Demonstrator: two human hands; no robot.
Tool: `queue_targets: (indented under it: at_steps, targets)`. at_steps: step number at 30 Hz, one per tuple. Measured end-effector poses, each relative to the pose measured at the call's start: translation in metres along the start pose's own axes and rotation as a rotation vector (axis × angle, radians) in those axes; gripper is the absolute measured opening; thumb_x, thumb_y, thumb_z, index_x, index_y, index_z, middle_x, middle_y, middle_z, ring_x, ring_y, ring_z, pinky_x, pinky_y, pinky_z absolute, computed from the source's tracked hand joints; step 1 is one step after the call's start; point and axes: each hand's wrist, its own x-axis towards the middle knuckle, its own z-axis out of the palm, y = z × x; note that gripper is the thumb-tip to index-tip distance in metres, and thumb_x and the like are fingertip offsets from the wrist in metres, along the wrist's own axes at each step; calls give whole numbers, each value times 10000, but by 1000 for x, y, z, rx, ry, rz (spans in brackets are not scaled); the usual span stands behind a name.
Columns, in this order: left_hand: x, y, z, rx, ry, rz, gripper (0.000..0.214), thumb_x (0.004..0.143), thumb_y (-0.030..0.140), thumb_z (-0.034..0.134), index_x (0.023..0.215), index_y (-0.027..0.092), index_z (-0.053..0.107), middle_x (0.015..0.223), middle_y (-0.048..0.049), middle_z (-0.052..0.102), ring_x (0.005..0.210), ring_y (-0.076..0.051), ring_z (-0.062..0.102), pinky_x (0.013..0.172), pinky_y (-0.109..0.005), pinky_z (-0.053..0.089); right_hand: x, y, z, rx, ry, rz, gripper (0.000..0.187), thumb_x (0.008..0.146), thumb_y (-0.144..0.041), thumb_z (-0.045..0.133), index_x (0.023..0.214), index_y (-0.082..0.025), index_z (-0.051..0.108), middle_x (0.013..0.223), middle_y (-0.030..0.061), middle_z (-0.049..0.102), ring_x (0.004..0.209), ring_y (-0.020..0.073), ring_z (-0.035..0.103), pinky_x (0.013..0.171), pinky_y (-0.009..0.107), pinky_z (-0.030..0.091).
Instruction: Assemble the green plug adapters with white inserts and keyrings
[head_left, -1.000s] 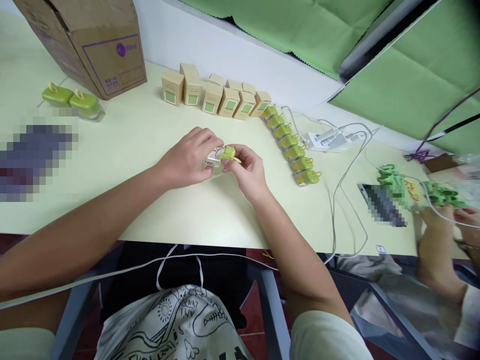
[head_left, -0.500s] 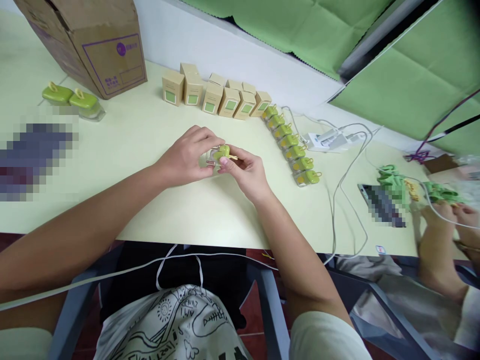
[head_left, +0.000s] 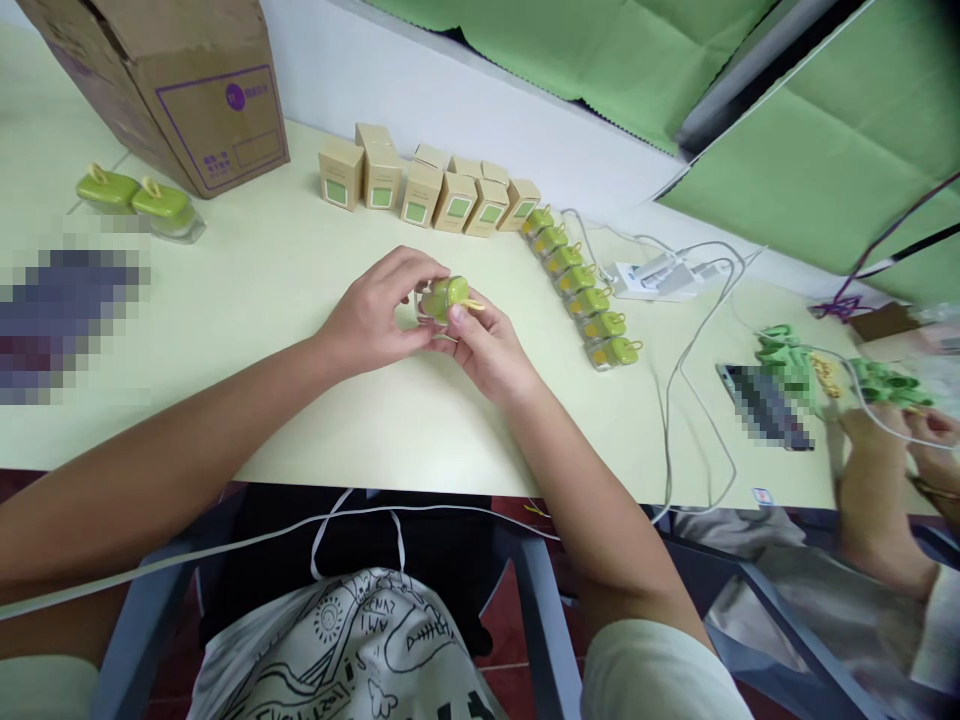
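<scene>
Between my two hands, just above the table, is a small clear jar with a green lid and a yellow loop (head_left: 448, 292), tipped on its side. My left hand (head_left: 379, 312) grips its clear end with thumb and fingers. On the lid end, my right hand (head_left: 487, 340) has its thumb by the yellow loop and its fingers curled beneath. A slanting row of similar green-lidded jars (head_left: 581, 285) stands to the right of my hands. Small cardboard boxes with green label squares (head_left: 420, 195) are lined up behind.
A large cardboard box (head_left: 217, 130) stands at the back left, with two larger green-lidded containers (head_left: 161, 203) in front. White cables run from a power strip (head_left: 652, 280) across the right side. Farther right, a co-worker's hands (head_left: 885, 440) are near green pieces (head_left: 784, 355) and a phone (head_left: 761, 405).
The jar has turned in my hands, so more of its green lid faces me. My right hand has shifted slightly left and lower around it.
</scene>
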Motion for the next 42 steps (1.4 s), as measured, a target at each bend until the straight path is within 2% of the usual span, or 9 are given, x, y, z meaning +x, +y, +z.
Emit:
queue_targets:
  at_steps: [4,10,14,17,24,30,32,36,42]
  targets:
    - [-1,-2,0,-22,-64,-34,521,942,292,924,1421,312,721,1477,-117,764,1266,-329,747,1067,-541,695,-1,-5,-2,-9,-40,11,629,761,-719,1152,1212,-367,889,1325,18,914,1243,267,844,1123,470,766]
    - [-5,-7,0,-140,-180,-9,834,927,262,852,1722,361,623,1698,-144,674,1300,-307,750,960,-451,703,5,0,-9,-86,-2,-63,657,654,-584,1227,1182,-342,919,1217,-2,918,1225,281,835,1269,512,681]
    - [-6,-6,-4,-162,-220,6,730,912,237,806,1627,365,739,1700,-128,676,1358,-321,757,955,-441,695,5,-2,-11,-133,-80,-54,632,676,-593,1217,1166,-324,923,1214,24,929,1235,301,852,1266,517,680]
    - [-4,-5,-9,-248,-241,-41,675,926,265,808,1593,364,770,1706,-129,689,1430,-339,742,987,-447,711,5,-5,-14,-150,-61,-52,689,658,-611,1222,1211,-340,913,1242,25,937,1250,307,857,1275,529,682]
    - [1,-9,2,-350,-90,-185,395,1032,393,813,1413,291,843,1554,-138,768,1349,-290,779,1034,-418,721,10,2,-22,-172,-25,-47,784,685,-615,1209,1341,-354,867,1292,35,943,1243,300,863,1252,538,705]
    - [-1,-9,19,-374,33,-336,396,1035,321,764,1421,234,753,1563,-142,748,1187,-231,825,1049,-404,719,28,39,-25,-302,130,-214,977,598,-704,1179,1411,-336,780,1529,117,838,1196,325,841,1010,518,785]
    - [-2,-7,22,-408,8,-375,408,1040,343,768,1428,233,707,1585,-143,743,1144,-227,843,1039,-405,721,31,50,-23,-406,215,-285,912,679,-707,1110,1440,-328,779,1559,136,786,1180,319,836,973,511,788]
    - [-4,-2,23,-476,-86,-395,447,1072,430,763,1459,250,629,1605,-140,757,1023,-225,867,953,-409,709,31,52,-19,-535,294,-344,696,820,-652,940,1395,-281,816,1358,129,811,1130,296,830,978,482,775]
    - [-1,-3,14,-387,-147,-399,420,1097,457,713,1447,236,647,1679,-166,720,1226,-253,834,1063,-423,681,29,26,-24,-488,373,-237,514,742,-597,895,1109,-255,783,1093,74,870,961,274,806,913,456,712]
